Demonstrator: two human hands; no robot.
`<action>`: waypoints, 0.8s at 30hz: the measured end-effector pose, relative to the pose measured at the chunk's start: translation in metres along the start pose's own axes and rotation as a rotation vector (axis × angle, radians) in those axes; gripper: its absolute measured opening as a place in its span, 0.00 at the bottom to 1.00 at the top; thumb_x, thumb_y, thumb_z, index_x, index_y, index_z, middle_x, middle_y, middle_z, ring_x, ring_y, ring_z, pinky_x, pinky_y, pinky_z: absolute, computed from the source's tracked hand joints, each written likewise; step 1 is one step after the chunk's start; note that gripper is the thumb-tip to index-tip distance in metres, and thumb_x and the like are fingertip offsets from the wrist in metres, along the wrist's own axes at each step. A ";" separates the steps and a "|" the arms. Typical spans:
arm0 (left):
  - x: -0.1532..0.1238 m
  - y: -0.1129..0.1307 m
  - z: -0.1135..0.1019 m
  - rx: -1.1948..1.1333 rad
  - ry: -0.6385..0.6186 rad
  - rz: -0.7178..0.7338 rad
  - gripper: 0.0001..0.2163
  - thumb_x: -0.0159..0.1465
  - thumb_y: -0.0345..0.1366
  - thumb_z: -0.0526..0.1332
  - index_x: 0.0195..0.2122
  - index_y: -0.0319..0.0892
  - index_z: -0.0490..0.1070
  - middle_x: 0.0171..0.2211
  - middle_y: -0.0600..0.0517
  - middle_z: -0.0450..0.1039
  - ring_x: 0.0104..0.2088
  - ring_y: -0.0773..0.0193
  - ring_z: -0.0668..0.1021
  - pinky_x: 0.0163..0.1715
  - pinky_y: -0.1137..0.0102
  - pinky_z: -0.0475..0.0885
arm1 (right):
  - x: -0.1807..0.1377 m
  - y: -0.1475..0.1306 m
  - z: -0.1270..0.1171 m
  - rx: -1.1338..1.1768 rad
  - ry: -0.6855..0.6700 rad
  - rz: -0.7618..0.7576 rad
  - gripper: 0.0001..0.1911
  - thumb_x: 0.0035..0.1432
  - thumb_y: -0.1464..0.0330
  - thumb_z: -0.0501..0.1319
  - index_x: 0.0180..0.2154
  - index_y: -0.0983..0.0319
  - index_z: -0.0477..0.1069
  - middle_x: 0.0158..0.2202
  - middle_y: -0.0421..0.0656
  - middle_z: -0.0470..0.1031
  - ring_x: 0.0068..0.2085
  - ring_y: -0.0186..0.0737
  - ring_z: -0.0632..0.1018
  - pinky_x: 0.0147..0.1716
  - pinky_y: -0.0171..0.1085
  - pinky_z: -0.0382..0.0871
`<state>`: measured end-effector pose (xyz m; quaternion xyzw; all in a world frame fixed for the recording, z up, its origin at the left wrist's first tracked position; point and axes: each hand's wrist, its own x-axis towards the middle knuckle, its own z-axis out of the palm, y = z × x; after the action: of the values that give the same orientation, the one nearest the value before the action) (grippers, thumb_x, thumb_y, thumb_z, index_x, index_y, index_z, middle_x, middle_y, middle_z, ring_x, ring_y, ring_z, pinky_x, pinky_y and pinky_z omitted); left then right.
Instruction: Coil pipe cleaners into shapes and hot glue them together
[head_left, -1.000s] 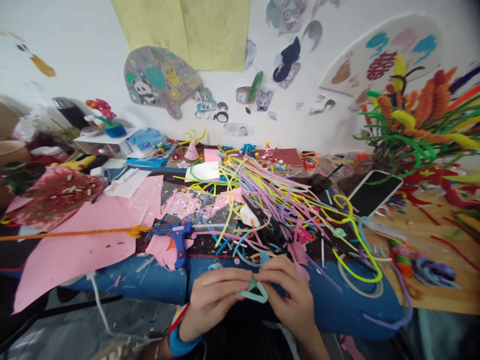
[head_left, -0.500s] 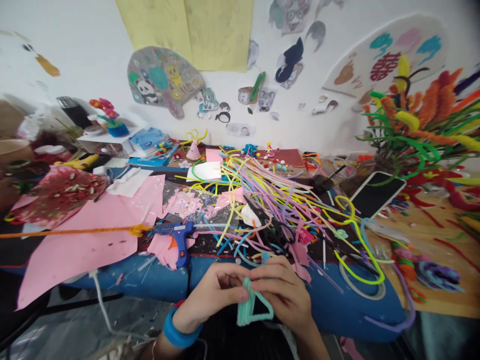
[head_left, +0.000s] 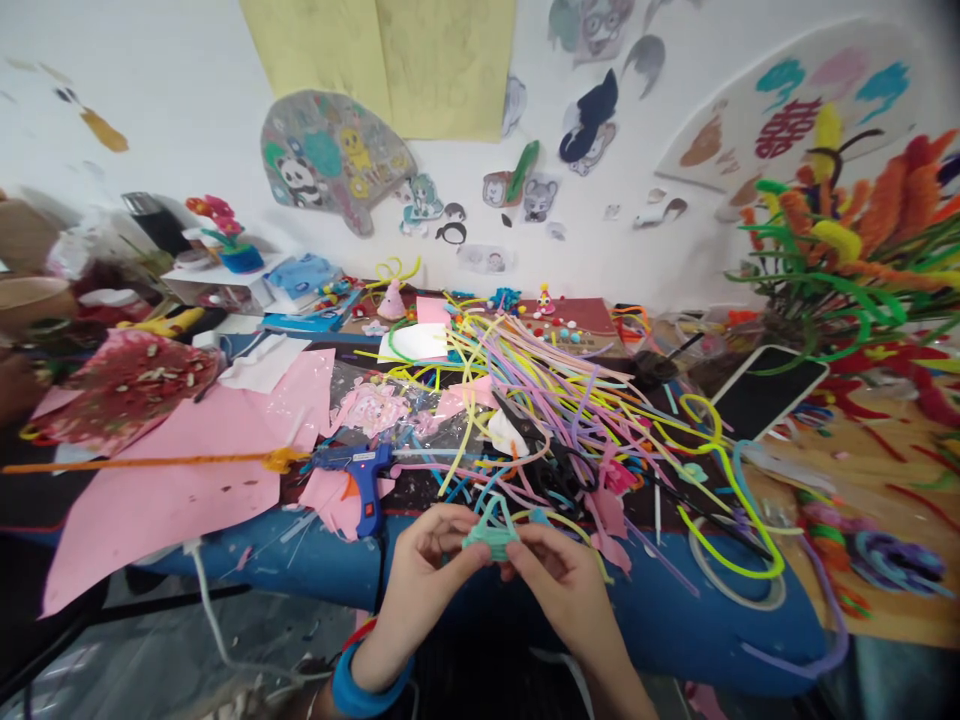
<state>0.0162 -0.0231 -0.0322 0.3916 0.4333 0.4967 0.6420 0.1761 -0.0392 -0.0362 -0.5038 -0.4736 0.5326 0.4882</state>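
Observation:
Between both hands is a mint-green triangle of bent pipe cleaner, its point facing away from me. My left hand pinches its left corner with thumb and fingers. On the opposite corner, my right hand has a similar pinch. The fingertips behind the piece are partly hidden. Just beyond the hands lies a loose pile of yellow, purple and pink pipe cleaners. A blue glue gun rests on the table to the left of my hands, beside pink scraps.
Pink sheets cover the left of the table, with an orange pipe-cleaner stem across them. Black-handled scissors lie amid the pile. At right are a phone and a bunch of fuzzy stems. A white cable hangs down the front.
Both hands have turned the mint-green triangle and raised it slightly, so its point now faces away. The right hand has shifted from its upper side to the right corner.

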 end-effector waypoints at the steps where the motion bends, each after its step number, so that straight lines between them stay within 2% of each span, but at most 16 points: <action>1: 0.001 -0.001 -0.002 0.009 -0.001 -0.002 0.09 0.53 0.35 0.71 0.34 0.39 0.75 0.28 0.52 0.80 0.27 0.67 0.80 0.30 0.76 0.76 | 0.001 0.000 0.000 -0.003 0.011 0.004 0.10 0.56 0.62 0.65 0.30 0.62 0.76 0.23 0.41 0.77 0.25 0.35 0.78 0.27 0.30 0.73; 8: 0.007 -0.004 -0.002 0.005 0.083 -0.013 0.09 0.52 0.38 0.72 0.29 0.39 0.78 0.25 0.53 0.81 0.25 0.65 0.81 0.30 0.74 0.79 | 0.005 0.005 0.003 0.081 0.086 -0.012 0.09 0.54 0.63 0.66 0.35 0.61 0.77 0.24 0.39 0.78 0.24 0.33 0.78 0.26 0.30 0.73; 12: 0.005 -0.004 0.000 0.030 0.103 0.011 0.09 0.51 0.38 0.72 0.31 0.39 0.79 0.25 0.52 0.82 0.25 0.62 0.82 0.30 0.72 0.79 | 0.004 0.006 0.005 0.118 0.110 -0.021 0.08 0.54 0.62 0.66 0.33 0.61 0.77 0.23 0.39 0.78 0.23 0.34 0.78 0.27 0.31 0.74; 16: 0.004 -0.001 0.001 0.159 0.085 0.048 0.07 0.52 0.36 0.71 0.31 0.39 0.80 0.28 0.49 0.83 0.28 0.59 0.83 0.31 0.71 0.79 | 0.005 0.008 0.006 0.145 0.122 0.008 0.10 0.53 0.61 0.67 0.32 0.62 0.76 0.22 0.39 0.77 0.22 0.35 0.78 0.25 0.32 0.75; 21: 0.008 0.002 0.002 0.179 0.117 0.019 0.07 0.50 0.37 0.71 0.24 0.40 0.79 0.20 0.50 0.80 0.21 0.59 0.81 0.25 0.69 0.79 | 0.005 0.011 0.006 0.171 0.113 0.054 0.12 0.52 0.59 0.68 0.31 0.62 0.76 0.21 0.40 0.77 0.21 0.37 0.79 0.25 0.35 0.77; 24: 0.009 0.002 0.000 0.145 0.111 -0.010 0.08 0.49 0.39 0.72 0.25 0.39 0.80 0.20 0.50 0.81 0.21 0.58 0.81 0.25 0.68 0.79 | 0.005 0.012 0.008 0.182 0.128 0.070 0.13 0.50 0.59 0.69 0.30 0.62 0.76 0.22 0.40 0.78 0.21 0.37 0.79 0.25 0.35 0.78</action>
<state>0.0166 -0.0139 -0.0319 0.4067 0.5050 0.4818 0.5894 0.1675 -0.0349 -0.0486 -0.5065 -0.3731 0.5568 0.5424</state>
